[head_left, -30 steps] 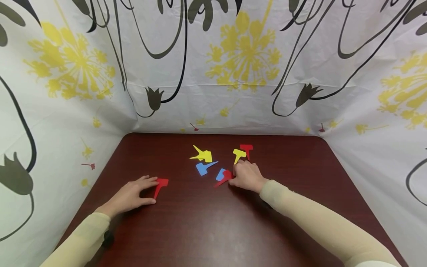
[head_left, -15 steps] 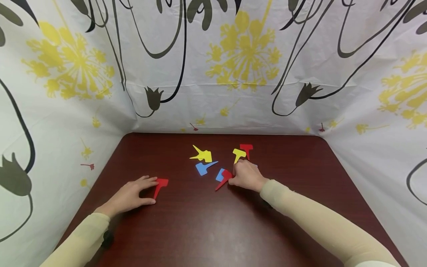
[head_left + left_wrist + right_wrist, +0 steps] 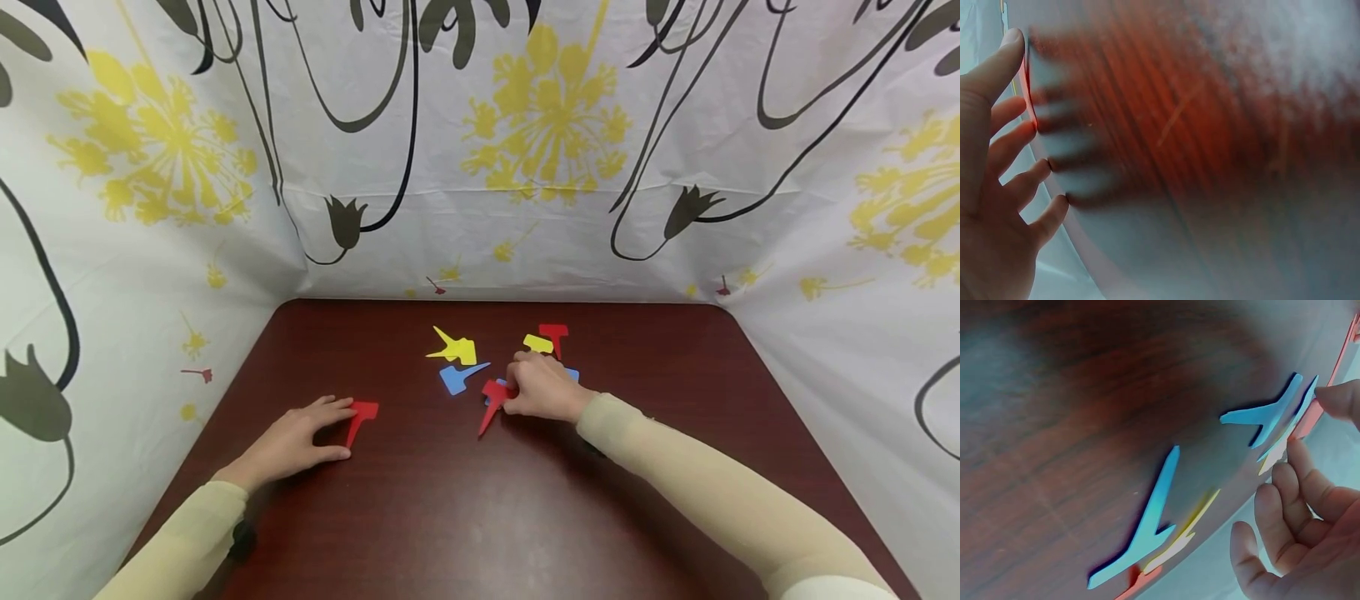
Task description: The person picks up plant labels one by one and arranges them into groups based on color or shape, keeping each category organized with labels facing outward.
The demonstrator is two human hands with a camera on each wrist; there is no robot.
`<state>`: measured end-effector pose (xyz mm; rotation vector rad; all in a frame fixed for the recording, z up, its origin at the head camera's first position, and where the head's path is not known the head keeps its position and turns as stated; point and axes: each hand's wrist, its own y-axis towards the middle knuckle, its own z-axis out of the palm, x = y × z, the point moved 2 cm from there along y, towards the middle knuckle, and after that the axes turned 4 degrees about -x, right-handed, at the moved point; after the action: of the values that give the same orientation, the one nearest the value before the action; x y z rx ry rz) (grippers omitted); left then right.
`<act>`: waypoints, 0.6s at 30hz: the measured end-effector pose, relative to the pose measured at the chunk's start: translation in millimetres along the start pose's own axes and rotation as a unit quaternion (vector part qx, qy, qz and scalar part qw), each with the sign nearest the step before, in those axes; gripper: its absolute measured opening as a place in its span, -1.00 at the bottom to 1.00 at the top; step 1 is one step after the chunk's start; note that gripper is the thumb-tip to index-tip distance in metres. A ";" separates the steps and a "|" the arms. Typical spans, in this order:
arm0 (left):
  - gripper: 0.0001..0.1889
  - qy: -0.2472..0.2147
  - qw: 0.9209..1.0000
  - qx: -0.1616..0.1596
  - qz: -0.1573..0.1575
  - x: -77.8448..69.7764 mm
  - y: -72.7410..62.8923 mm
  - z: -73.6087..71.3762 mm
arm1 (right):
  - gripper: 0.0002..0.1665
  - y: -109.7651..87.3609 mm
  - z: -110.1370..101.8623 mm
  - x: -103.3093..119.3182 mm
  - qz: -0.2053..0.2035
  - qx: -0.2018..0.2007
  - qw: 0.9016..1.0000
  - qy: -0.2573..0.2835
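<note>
The left grip (image 3: 296, 437) lies spread and loose, fingertips touching one red tag (image 3: 367, 410), seemingly steadying it on the counter (image 3: 420, 517). The right grip (image 3: 547, 389), nearly together, pinches a second red tag (image 3: 495, 393) by its head, apparently leaving the stem free. Three red, three blue tags (image 3: 453, 380) and at least three yellow tags (image 3: 463, 351), some overlapping, show.

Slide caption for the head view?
Left grip touches a red T-shaped tag; right grip holds a second red tag near blue tags and yellow tags.
</note>
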<state>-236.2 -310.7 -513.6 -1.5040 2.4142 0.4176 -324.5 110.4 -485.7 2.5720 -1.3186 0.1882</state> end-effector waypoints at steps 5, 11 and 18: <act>-0.23 0.007 1.000 -0.007 0.002 1.4 -1.9 2.7 | -0.61 8.1 1.5 8.3 -0.032 0.014 0.999 -0.021; -0.23 0.018 0.999 -0.025 0.007 0.9 -2.3 4.6 | -0.63 17.8 7.0 18.3 -0.061 0.024 0.997 -0.029; -0.27 0.004 0.999 -0.032 0.008 -3.3 -2.2 3.3 | -0.65 25.6 13.6 30.5 -0.088 0.047 0.995 -0.018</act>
<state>-232.5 -307.7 -515.5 -1.5155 2.4440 0.4973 -327.5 68.5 -487.9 2.7651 -1.1118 0.1753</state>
